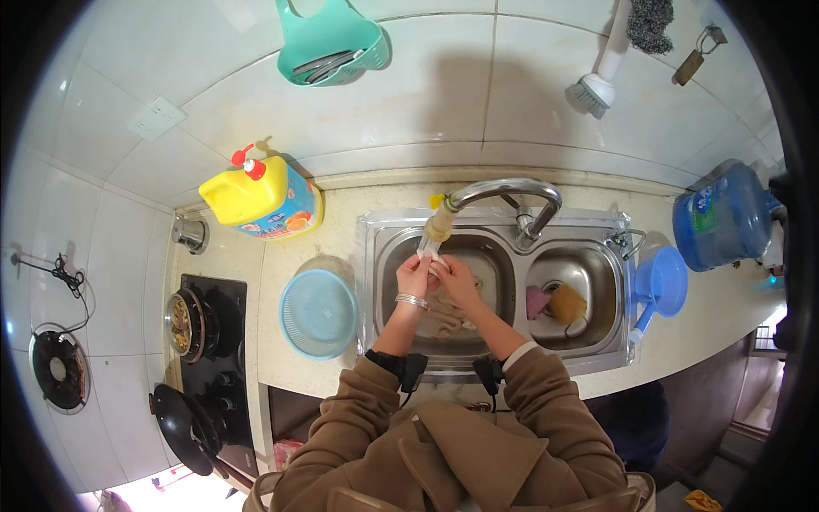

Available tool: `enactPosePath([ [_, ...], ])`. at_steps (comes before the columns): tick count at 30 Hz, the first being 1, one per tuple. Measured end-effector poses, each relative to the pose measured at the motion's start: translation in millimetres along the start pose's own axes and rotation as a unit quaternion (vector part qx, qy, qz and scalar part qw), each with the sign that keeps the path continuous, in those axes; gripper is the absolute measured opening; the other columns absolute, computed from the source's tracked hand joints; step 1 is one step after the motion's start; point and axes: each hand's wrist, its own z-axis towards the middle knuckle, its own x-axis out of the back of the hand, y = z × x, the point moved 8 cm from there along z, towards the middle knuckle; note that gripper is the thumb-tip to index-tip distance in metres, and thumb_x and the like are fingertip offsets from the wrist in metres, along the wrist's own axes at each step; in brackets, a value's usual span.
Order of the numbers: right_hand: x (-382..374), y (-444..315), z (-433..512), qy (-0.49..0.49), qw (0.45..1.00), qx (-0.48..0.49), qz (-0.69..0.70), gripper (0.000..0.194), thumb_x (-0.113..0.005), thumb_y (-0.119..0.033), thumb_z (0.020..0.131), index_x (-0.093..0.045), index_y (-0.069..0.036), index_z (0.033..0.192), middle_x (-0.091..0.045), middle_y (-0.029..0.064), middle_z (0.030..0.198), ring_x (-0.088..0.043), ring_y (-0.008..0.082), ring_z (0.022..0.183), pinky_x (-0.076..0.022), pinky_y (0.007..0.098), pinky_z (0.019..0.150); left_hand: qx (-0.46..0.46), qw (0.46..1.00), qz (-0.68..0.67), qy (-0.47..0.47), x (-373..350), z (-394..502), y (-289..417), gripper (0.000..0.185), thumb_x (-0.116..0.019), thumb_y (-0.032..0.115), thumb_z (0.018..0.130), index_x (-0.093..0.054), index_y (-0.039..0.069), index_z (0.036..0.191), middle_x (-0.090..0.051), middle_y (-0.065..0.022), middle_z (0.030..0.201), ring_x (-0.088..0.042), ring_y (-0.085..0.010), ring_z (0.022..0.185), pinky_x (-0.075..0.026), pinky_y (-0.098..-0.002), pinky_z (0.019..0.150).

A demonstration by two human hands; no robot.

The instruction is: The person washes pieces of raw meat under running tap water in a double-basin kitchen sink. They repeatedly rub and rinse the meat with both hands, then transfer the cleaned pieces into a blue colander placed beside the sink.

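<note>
Under the faucet's extension spout (440,224), my left hand (414,276) and my right hand (456,280) meet over the left sink basin (499,326). Both sets of fingers pinch a small pale, wet piece (435,261) in the water stream; what exactly it is cannot be made out. Below my hands, pale brownish pieces of food (448,317) lie in water in the basin. The curved metal faucet (505,185) stands behind, between the basins. My left wrist wears bracelets.
The right basin (598,333) holds a yellow sponge (567,304) and a pink cloth (537,301). A blue plastic basket (318,313) stands left of the sink, a yellow detergent jug (262,198) behind it. Right are a blue dipper (662,281) and a water bottle (723,217). A stove (233,384) is far left.
</note>
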Motion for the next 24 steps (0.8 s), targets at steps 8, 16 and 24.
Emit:
enactPosePath([
  [8,-1,26,-14,0.005,0.991,-0.125,0.047,0.024,-0.05,-0.023,0.087,-0.058,0.0,0.09,-0.056,0.0022,0.07,-0.05,0.0094,0.052,-0.0431,0.0239,0.048,-0.002,0.989,-0.144,-0.046,11,-1,3,0.018,-0.058,0.015,0.084,-0.058,0.002,0.096,-0.06,-0.0011,0.078,-0.054,-0.0076,0.067,-0.043,-0.0192,0.061],
  [16,3,8,1,0.095,0.992,-0.012,0.079,0.018,-0.056,-0.02,0.084,-0.059,-0.003,0.082,-0.055,-0.001,0.072,-0.05,0.0068,0.069,-0.0406,0.0227,0.061,-0.144,0.983,0.111,-0.016,-3,-22,26,0.013,-0.056,0.008,0.084,-0.061,-0.001,0.092,-0.061,-0.0015,0.08,-0.053,-0.0053,0.07,-0.043,-0.0195,0.063],
  [24,-9,20,-1,0.17,0.943,-0.106,0.265,0.024,-0.051,-0.028,0.088,-0.059,-0.005,0.085,-0.055,-0.0026,0.069,-0.048,0.0043,0.056,-0.0398,0.0206,0.052,-0.134,0.99,0.027,0.026,11,-33,21,0.015,-0.054,0.01,0.086,-0.059,-0.002,0.093,-0.061,-0.002,0.08,-0.054,-0.0083,0.068,-0.043,-0.021,0.062],
])
